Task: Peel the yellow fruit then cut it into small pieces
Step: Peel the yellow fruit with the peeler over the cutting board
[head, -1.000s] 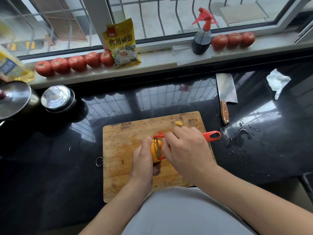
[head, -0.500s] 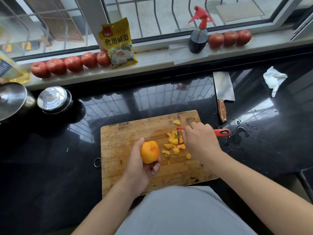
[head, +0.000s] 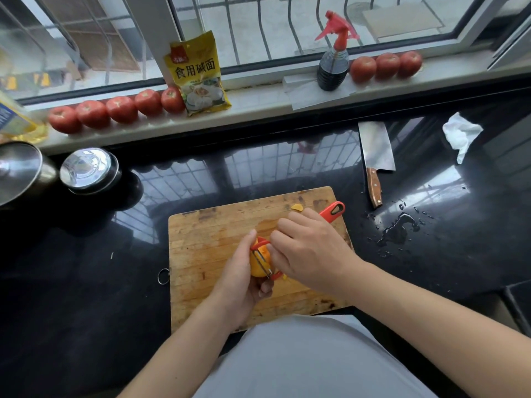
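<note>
My left hand (head: 240, 285) grips the yellow fruit (head: 255, 264) just above the wooden cutting board (head: 207, 254). My right hand (head: 311, 249) holds a red-handled peeler (head: 333, 209), and its metal blade lies against the fruit's right side. The handle end sticks out past my knuckles toward the board's far right corner. One yellow peel scrap (head: 296, 207) lies near the board's far edge. My right hand hides the other scraps.
A cleaver (head: 375, 156) with a wooden handle lies on the black counter right of the board, beside a water puddle (head: 398, 228) and a crumpled tissue (head: 461, 133). Two metal lids (head: 86, 170) sit at far left. Tomatoes (head: 117, 109), a yellow packet and a spray bottle (head: 333, 58) line the windowsill.
Half a second ago my right hand was out to the right over the peel scraps, away from the fruit. It has come back left and the peeler lies on the fruit again.
</note>
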`<state>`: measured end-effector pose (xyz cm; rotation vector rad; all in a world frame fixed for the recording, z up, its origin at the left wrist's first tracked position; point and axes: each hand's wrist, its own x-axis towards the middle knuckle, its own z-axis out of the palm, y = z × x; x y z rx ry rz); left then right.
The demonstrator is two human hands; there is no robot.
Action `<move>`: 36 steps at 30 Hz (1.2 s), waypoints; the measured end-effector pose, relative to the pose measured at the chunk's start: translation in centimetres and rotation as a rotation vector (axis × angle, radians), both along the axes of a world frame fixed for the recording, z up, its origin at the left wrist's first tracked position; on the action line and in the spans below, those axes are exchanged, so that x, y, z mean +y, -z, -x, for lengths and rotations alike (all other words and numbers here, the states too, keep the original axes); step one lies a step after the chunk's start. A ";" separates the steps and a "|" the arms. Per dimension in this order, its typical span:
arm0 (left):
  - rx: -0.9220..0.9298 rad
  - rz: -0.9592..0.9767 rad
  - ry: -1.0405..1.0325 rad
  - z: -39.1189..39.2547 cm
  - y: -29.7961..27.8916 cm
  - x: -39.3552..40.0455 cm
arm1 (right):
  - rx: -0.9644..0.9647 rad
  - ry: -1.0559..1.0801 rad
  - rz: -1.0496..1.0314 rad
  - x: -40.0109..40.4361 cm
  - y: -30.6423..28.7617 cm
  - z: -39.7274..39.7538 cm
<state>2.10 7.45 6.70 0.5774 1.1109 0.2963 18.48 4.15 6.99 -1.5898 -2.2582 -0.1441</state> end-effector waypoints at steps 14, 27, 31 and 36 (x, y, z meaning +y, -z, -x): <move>0.001 -0.061 -0.066 0.1 0.3 -0.4 | 0.083 0.109 0.023 0.5 1.4 -1.8; -0.065 0.231 -0.140 1.6 1.5 0.4 | -0.111 0.482 0.350 0.4 4.4 -4.7; -0.060 0.252 -0.196 1.3 1.7 0.5 | 0.085 0.259 0.172 -0.4 2.3 -2.0; -0.094 0.193 -0.172 0.3 1.2 0.2 | 0.064 0.200 0.080 -0.6 1.5 1.3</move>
